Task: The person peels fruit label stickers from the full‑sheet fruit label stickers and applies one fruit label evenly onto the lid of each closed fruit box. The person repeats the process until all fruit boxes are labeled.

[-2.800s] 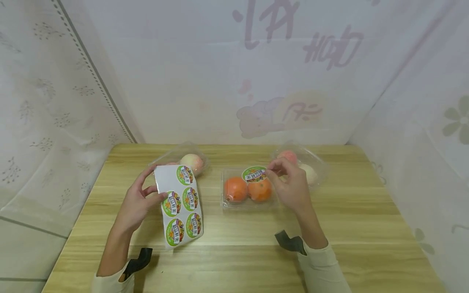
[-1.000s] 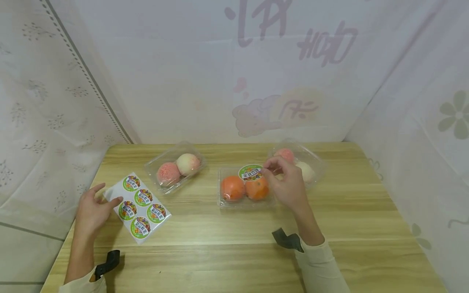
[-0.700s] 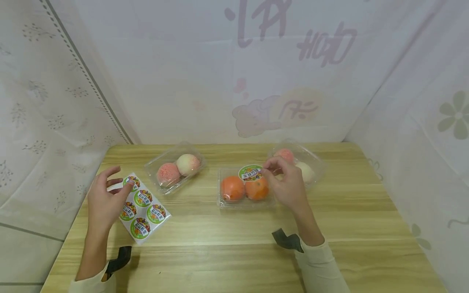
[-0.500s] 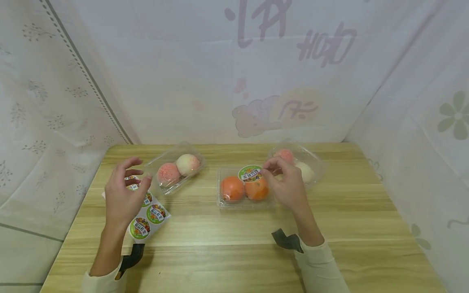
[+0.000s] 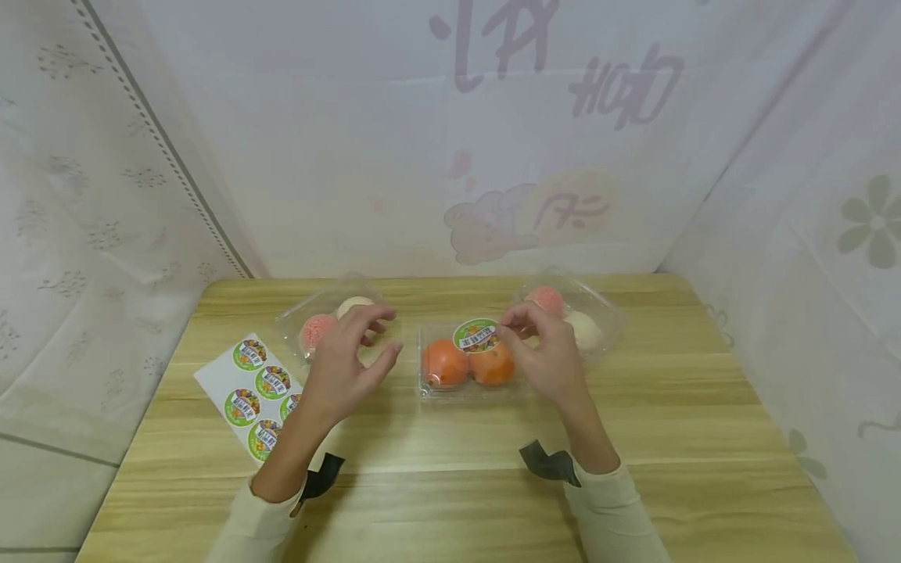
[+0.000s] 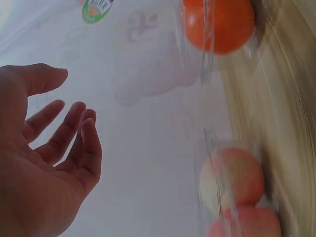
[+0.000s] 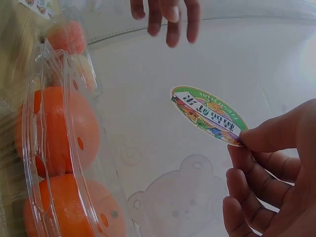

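We lose part of pale fruit behind left hand; left forearm covers corner of sticker sheet. Right hand hides part of right-hand box. Held sticker cut by top edge in left wrist view.

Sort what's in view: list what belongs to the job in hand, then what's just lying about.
Seemingly part of the job:
round sticker, pinched in the right hand
sticker sheet of the same design
clear box of orange fruit

Apparently just lying about:
back-left box of pink and cream fruit
back-right box, similarly filled
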{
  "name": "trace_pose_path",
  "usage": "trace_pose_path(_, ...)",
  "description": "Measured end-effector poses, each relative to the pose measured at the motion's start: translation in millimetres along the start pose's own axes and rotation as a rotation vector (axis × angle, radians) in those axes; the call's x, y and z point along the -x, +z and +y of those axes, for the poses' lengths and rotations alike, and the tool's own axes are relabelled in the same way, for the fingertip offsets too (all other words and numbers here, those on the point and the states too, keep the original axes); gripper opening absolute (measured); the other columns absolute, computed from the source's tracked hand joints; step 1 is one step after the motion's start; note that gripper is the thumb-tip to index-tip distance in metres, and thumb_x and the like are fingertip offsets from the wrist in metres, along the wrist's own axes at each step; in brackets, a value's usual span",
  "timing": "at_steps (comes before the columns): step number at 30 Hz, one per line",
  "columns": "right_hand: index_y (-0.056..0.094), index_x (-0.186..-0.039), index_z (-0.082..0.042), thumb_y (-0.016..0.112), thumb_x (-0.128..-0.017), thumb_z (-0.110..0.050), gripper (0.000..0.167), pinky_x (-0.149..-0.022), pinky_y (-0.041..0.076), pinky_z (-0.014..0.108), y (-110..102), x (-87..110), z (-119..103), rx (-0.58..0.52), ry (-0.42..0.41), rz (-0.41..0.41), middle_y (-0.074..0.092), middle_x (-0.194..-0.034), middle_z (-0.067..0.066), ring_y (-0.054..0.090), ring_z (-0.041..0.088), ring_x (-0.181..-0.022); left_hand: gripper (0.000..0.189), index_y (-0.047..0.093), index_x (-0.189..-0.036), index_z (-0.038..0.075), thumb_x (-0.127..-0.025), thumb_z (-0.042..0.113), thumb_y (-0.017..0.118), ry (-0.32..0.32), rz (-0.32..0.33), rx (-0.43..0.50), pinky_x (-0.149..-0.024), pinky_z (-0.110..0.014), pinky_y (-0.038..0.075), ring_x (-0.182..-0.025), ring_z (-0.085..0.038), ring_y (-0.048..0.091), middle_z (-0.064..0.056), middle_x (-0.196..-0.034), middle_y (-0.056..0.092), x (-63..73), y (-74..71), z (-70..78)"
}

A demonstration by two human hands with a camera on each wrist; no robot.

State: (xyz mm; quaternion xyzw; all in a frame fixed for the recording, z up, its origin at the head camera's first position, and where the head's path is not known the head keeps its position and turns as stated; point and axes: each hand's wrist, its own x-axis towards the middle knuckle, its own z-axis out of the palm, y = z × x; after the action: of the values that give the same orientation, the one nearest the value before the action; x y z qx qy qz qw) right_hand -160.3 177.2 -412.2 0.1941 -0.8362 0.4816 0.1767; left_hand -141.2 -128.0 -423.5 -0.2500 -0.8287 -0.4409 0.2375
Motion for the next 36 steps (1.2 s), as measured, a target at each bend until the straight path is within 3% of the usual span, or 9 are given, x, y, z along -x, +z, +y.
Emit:
trace_pose_path(9, 0.072, -0.097, -0.002, 0.079, -0.093, 0.009, 0.014, -0.078, 0.056, 0.027, 4, 0.3, 0, -0.023, 0.015, -0.014, 0.075, -0.093, 0.004, 0.068, 0.020, -0.086, 0.036, 0.074, -0.131, 0.004, -0.096, 0.011, 0.082, 0.029, -0.104, 0.031, -0.081, -0.041, 0.063, -0.105, -0.028, 0.071, -0.012, -0.125, 0.074, -20.2, 33.7, 11.9)
trace_pose_path(19, 0.072, -0.096, -0.004, 0.079, -0.092, 0.011, 0.017, -0.078, 0.059, 0.033, 9, 0.6, 1, -0.056, -0.056, -0.040, 0.075, -0.093, 0.003, 0.070, 0.019, -0.083, 0.024, 0.077, -0.119, 0.000, -0.096, 0.007, 0.082, 0.046, -0.087, 0.126, -0.078, -0.043, 0.065, -0.099, -0.031, 0.073, -0.012, -0.116, 0.077, -26.4, 62.6, 15.5)
trace_pose_path(27, 0.074, -0.098, -0.005, 0.079, -0.092, 0.003, 0.011, -0.078, 0.059, 0.036, 12, 1.6, -1, -0.046, -0.048, -0.064, 0.074, -0.092, 0.001, 0.068, 0.019, -0.085, 0.012, 0.079, -0.110, 0.004, -0.100, 0.009, 0.081, -0.005, -0.073, 0.147, -0.070, -0.042, 0.065, -0.089, -0.021, 0.073, -0.008, -0.103, 0.078, -21.8, 73.0, 17.8)
trace_pose_path(36, 0.075, -0.097, -0.006, 0.079, -0.093, 0.005, 0.013, -0.078, 0.057, 0.031, 14, 1.8, -2, -0.033, -0.035, -0.068, 0.075, -0.091, -0.002, 0.069, 0.017, -0.083, 0.007, 0.077, -0.106, 0.002, -0.101, 0.007, 0.079, -0.068, -0.097, 0.168, -0.069, -0.043, 0.065, -0.081, -0.020, 0.070, -0.007, -0.094, 0.074, -18.6, 73.3, 19.5)
